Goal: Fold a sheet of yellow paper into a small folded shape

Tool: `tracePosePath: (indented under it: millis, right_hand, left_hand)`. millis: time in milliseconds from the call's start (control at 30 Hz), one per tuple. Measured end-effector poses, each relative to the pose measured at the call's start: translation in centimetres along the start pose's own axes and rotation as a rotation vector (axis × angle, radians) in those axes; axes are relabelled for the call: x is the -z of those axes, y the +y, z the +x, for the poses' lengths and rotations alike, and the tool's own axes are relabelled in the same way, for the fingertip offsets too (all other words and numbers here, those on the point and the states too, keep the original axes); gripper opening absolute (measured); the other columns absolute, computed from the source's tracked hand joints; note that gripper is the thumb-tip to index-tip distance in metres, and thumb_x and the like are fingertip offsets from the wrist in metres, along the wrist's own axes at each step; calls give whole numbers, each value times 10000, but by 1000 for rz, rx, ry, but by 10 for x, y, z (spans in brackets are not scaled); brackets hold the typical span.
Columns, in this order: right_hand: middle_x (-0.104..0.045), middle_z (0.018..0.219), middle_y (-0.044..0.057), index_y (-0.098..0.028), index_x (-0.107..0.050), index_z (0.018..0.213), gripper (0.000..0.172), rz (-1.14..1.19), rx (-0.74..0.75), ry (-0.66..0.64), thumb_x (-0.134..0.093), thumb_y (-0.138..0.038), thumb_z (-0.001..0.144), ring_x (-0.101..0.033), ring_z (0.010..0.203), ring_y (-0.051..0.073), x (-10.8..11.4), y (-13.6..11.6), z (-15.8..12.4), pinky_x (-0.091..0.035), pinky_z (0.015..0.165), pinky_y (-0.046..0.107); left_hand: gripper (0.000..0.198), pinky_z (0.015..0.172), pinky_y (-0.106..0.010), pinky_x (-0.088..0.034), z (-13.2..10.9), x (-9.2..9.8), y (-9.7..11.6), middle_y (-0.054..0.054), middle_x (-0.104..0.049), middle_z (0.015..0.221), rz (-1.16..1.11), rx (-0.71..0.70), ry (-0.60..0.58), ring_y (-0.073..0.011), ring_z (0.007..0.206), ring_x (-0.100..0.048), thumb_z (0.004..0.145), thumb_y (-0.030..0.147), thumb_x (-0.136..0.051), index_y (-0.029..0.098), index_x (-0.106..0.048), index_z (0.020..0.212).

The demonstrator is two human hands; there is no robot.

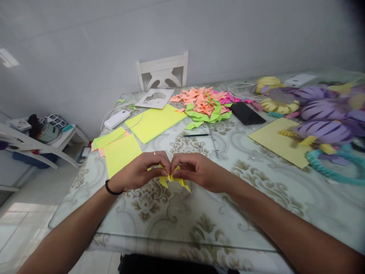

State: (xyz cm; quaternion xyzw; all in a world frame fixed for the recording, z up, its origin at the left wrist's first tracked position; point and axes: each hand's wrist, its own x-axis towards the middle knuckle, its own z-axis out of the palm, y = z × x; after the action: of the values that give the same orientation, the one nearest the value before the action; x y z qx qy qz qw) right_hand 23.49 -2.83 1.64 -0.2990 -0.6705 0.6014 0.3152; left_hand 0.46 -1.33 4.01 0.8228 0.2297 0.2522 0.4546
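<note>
A small piece of folded yellow paper [170, 178] with pointed ends is pinched between both hands, over the table's near middle. My left hand [145, 169], with a ring and a black band at the wrist, grips its left side. My right hand [198, 172] grips the right side, and the fingertips of the two hands meet at its centre. The fingers cover part of the folds. To the left of the hands lie loose yellow sheets [122, 152]. Beyond the hands is a dark thin pencil or pen [196, 135].
Folded orange paper pieces [199, 99] and green ones [209, 114] are heaped at the back. A black phone [247, 113], a stack of yellow paper [154, 123], a white power bank [117, 118] and purple paper lanterns [323, 131] surround the work area. A chair [162, 70] stands behind the table.
</note>
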Motion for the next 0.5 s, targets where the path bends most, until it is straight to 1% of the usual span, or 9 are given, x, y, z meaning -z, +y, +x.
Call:
tracePosePath:
  millis: [33, 100, 200, 233, 300, 400, 500]
  right_hand:
    - [-657, 849, 23, -184, -674, 846, 293, -16, 2, 10, -752, -467, 849, -605, 782, 169, 0, 0, 0, -466, 734, 296]
    - [-652, 849, 19, -189, -670, 891, 280, -68, 9, 60, -723, -464, 878, -591, 773, 166, 1, 1, 0, -451, 713, 285]
    - [-648, 853, 17, -195, -652, 929, 257, -155, 48, 165, -651, -452, 936, -583, 783, 169, 2, 3, 1, -433, 707, 281]
    - [-648, 851, 15, -197, -643, 935, 247, -176, 60, 192, -628, -443, 955, -583, 782, 169, 2, 4, 1, -429, 707, 281]
    - [-643, 829, 5, -202, -635, 940, 222, -200, 73, 234, -617, -421, 970, -578, 768, 162, 2, 6, 1, -422, 702, 276]
    - [-647, 819, -6, -205, -642, 936, 196, -152, 69, 264, -680, -397, 936, -580, 758, 154, 1, 7, 1, -421, 692, 264]
    - [-688, 865, 6, -200, -641, 932, 225, -9, 47, 231, -738, -398, 889, -617, 782, 156, 0, 6, 2, -442, 700, 259]
  left_hand:
    - [140, 828, -275, -485, 0, -1, -1, -54, -676, 915, 15, -1, 9, -150, 865, -625, 994, 240, -623, 168, -700, 902]
    - [126, 825, -274, -489, 1, -3, -4, -56, -681, 938, -14, 38, 70, -150, 875, -630, 986, 253, -638, 166, -693, 914]
    - [139, 781, -261, -513, 2, -7, -10, -49, -690, 936, -228, 152, 210, -149, 855, -653, 916, 286, -740, 162, -683, 948]
    - [174, 771, -258, -521, 3, -7, -11, -44, -691, 932, -307, 183, 231, -148, 848, -662, 888, 284, -772, 162, -678, 968]
    - [234, 762, -252, -530, 3, -8, -12, -35, -693, 924, -411, 224, 238, -142, 835, -673, 852, 268, -808, 162, -672, 1009]
    - [209, 762, -251, -530, 3, -8, -12, -32, -697, 920, -403, 239, 238, -135, 827, -675, 864, 255, -796, 161, -682, 1012]
    - [172, 824, -278, -533, 3, -8, -11, -47, -712, 964, -248, 167, 266, -156, 890, -679, 872, 267, -790, 166, -703, 980]
